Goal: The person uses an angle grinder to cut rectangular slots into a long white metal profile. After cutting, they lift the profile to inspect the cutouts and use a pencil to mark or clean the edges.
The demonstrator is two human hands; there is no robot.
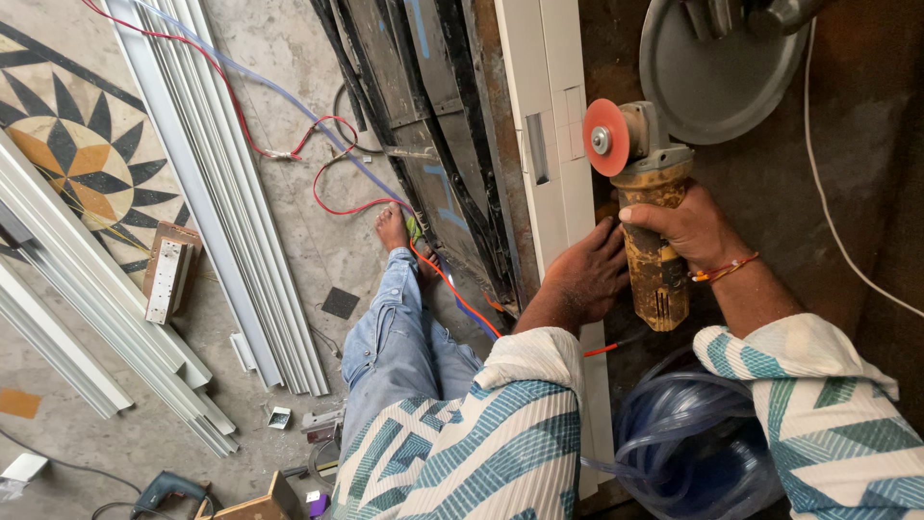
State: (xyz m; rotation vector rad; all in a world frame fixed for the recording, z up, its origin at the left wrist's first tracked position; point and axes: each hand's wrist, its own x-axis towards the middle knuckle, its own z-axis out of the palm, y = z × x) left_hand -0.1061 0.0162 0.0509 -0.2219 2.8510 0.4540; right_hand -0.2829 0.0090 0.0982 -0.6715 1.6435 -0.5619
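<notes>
Two hands at centre right: right hand (685,229) grips an angle grinder (643,197); left hand (587,274) lies open, pressing a white aluminium profile (544,116).

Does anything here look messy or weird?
Yes. Red and blue wires trail loosely across the floor by the bare foot. The right hand grips a worn, grimy angle grinder whose red disc shows no guard. The left hand rests on the white frame.

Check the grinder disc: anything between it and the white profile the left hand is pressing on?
Nothing visible. The red disc of the angle grinder, gripped by the right hand, sits just beside the white profile, edge clear. The left hand rests lower on the profile.
</notes>
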